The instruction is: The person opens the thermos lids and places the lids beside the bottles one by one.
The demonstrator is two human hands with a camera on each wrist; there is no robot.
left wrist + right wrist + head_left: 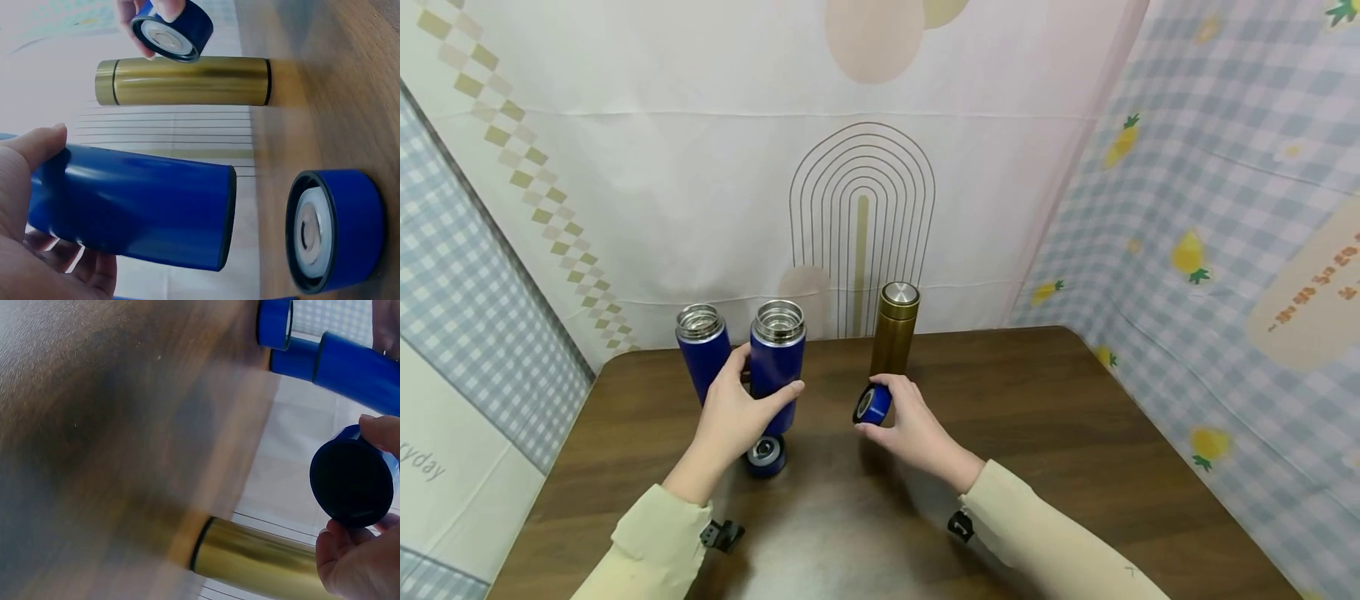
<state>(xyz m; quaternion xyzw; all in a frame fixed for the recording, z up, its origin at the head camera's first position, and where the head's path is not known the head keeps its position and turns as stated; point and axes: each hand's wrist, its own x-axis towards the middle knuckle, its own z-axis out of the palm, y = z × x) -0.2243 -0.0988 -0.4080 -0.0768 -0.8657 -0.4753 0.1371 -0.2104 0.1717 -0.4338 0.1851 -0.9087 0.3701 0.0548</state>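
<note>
My left hand (735,410) grips a blue thermos bottle (777,358) whose steel mouth is uncovered; the left wrist view shows its base (228,219) held off the table. Between thumb and fingers, my right hand (917,425) pinches a blue lid (874,404), tilted, its inner side toward the left. A second blue bottle (703,350), also uncapped, stands left of the held one, partly behind my left hand. Another blue lid (765,457) lies on the table with its inner side up, below the held bottle. Behind the right hand stands a gold bottle (895,329), its cap on.
The brown wooden table (1037,400) runs back to a white patterned cloth (700,200). Blue checked cloth with lemons (1187,250) hangs at the right. A small black wrist device (722,535) sits at the left cuff, another (960,525) at the right.
</note>
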